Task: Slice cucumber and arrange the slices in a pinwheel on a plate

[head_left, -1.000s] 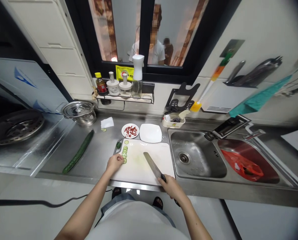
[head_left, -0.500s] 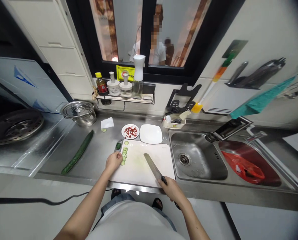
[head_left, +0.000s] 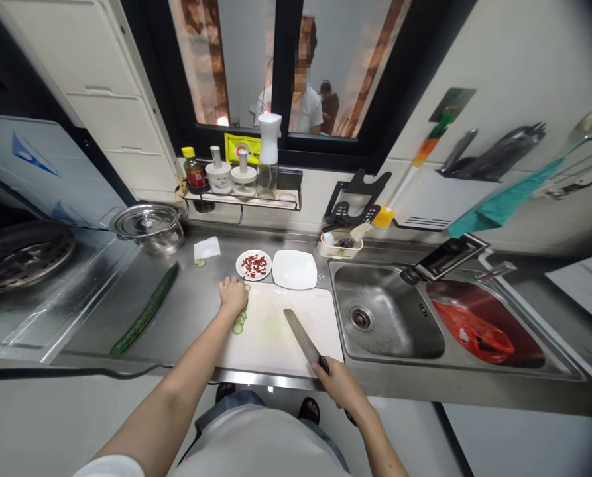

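My right hand point(head_left: 343, 383) is closed round the black handle of a kitchen knife point(head_left: 299, 332). Its broad blade lies low over the white cutting board point(head_left: 286, 354), pointing away and to the left. At the board's far left corner is my left hand point(head_left: 232, 295), palm down with fingers curled. Whatever lies under those fingers is hidden. Beside that hand, a row of overlapping cucumber slices point(head_left: 240, 319) runs along the board's left side. Beyond the board sit a white plate of chopped red bits point(head_left: 254, 265) and a bare white square plate point(head_left: 294, 269).
A whole cucumber point(head_left: 146, 310) lies on the steel counter to the left, near a lidded pot point(head_left: 149, 228) and a white tissue point(head_left: 207, 248). On the right is a double sink point(head_left: 390, 311) with a red plastic bag point(head_left: 474, 334). Seasoning jars point(head_left: 219, 179) stand on a wall rack.
My left hand has moved away from me, from the middle of the slice row to the board's far left corner, covering the dark green cucumber piece there. The knife has stayed nearly still.
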### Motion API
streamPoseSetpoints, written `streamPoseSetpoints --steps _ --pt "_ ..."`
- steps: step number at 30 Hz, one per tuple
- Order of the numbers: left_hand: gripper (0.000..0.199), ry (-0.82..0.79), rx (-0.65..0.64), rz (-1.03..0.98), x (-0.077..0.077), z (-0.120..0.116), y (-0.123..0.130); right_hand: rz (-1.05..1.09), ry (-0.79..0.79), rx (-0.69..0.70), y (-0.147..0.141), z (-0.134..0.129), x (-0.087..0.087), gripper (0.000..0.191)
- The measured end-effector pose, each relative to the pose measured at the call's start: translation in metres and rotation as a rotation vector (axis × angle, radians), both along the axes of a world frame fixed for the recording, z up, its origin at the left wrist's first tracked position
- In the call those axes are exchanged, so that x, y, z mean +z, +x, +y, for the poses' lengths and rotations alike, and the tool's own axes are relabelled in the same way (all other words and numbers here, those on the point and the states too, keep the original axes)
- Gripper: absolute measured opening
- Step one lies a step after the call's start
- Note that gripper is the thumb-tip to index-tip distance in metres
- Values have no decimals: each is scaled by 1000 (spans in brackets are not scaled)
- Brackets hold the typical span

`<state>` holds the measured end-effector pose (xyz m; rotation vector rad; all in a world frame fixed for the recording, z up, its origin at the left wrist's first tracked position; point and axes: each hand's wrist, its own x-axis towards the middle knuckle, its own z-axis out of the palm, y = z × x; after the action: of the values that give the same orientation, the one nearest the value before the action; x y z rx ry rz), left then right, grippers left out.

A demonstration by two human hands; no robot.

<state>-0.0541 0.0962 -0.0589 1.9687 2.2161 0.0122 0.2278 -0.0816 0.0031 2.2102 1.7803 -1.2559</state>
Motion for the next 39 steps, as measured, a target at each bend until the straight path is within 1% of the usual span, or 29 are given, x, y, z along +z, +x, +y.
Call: streamPoseSetpoints --steps 4,8,13,15,17,21,23,25,27,30,34,39 --pt "26 2 7 -23 -3 3 -2 5 1 -20 1 -4 0 34" --pt "22 -51 23 -121 2 5 0 20 6 -27 2 -5 0 33" --pt "22 -41 9 -258 7 -1 11 18 10 -26 1 -3 1 32" --pt "22 -66 -10 -323 7 -6 17 9 8 -26 0 -3 2 32" --pt "21 -126 -67 -387 5 -11 23 -3 10 -23 -2 -2 2 32" --pt "19 -227 -259 -450 0 -18 32 -18 20 16 -4 -2 4 32" --pt "20 -236 -314 -451 -2 -21 36 -34 15 39 -5 -2 4 31" --pt "21 -208 -344 -457 -5 -23 37 -62 13 64 -7 -2 5 32" --pt "22 -154 -345 -455 -7 -24 37 -94 15 91 -9 -3 7 33" --pt "20 -115 -290 -416 -9 -23 34 -134 18 127 -14 -3 9 33" --pt "19 -160 -245 -360 -11 -21 32 -179 24 167 -23 -3 12 34" --pt "21 -181 -193 -321 -11 -19 35 -223 20 200 -29 0 11 35"
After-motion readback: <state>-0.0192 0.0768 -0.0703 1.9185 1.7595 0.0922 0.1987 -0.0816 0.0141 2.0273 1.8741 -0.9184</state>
